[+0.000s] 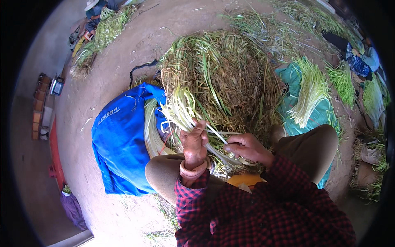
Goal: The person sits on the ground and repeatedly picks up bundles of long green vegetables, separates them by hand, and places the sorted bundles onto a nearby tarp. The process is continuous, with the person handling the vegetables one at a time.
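Observation:
My left hand is closed around a bunch of pale, blanched leafy stalks, whose leafy ends fan out up and to the left. With thumb and fingers my right hand pinches a white stalk just right of that bunch. Loose white stalks lie below both hands, partly hidden between my knees. Directly ahead rises a big heap of green and dried brown leafy stalks. To the left, a blue cloth with writing partly covers another pale bundle.
A trimmed bundle lies on a green sheet at right. Other people sit beside plants, one at upper left, another at far right. Along the left wall are a wooden rack and a purple sack.

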Available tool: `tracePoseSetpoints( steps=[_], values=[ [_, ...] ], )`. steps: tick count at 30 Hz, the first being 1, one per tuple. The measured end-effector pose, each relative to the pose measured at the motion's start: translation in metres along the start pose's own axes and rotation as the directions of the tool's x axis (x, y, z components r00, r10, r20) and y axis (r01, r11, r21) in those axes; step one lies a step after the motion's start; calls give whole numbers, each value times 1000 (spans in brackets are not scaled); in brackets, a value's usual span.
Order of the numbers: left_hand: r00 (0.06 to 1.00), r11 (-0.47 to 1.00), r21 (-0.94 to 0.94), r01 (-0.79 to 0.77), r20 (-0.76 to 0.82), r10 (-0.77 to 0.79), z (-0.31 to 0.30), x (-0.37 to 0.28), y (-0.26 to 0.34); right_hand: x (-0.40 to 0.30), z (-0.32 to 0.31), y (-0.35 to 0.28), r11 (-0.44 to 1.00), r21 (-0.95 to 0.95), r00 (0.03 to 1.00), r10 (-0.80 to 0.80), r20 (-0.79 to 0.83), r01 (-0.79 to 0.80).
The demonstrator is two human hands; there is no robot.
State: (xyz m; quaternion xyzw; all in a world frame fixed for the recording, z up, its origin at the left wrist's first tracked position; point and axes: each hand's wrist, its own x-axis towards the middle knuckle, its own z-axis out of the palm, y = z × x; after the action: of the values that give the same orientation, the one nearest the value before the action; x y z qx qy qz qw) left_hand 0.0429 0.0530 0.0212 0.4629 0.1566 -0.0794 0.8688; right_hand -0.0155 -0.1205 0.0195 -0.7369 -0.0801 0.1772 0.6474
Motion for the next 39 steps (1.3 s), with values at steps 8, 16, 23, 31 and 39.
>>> tracePoseSetpoints(
  steps=[8,16,23,31,39],
  values=[
    [1000,994,105,24,-7,-24,19,-16,-2,-2,5,-12,940,245,961,192,197,-238],
    [999,978,208,26,-49,-16,14,-20,1,0,5,8,959,149,941,195,277,-243],
    [915,911,207,-357,-116,385,10,-18,19,63,-17,99,806,-583,943,-104,-316,-106],
    [987,989,113,-94,-123,108,7,-18,13,91,-16,139,688,-660,944,121,-307,-303],
    [999,994,107,11,36,-15,10,-18,-6,14,-30,72,932,-350,957,-10,-288,-96]
  ],
)
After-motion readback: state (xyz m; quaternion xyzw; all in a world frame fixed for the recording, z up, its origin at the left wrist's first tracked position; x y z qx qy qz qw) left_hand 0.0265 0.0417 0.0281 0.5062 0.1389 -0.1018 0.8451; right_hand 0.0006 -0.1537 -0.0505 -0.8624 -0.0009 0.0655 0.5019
